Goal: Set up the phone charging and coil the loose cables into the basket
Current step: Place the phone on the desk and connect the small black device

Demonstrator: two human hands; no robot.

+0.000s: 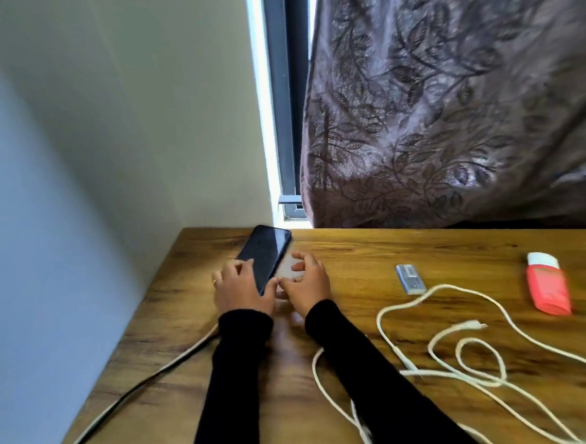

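Both hands work at the near end of the black smartphone [265, 254], in the centre of the frame. The left hand [242, 288] grips the phone's lower left edge with curled fingers. The right hand [305, 281] is curled just beside the phone's right edge, over a pale blurred thing; whether it pinches a plug or a stand there, the picture does not show.

The step in hand seems to be the charging set-up. A dark cable [124, 397] runs from the lower left of the wooden table [372, 248] up under the left wrist, so its plug is probably near the phone's port. The next move likely calls for lining the plug up with the port and pushing it straight in while the left hand steadies the phone.

Loose white cables [471, 358] lie in the lower right, well apart from the hands and not yet coiled. No basket is in view.
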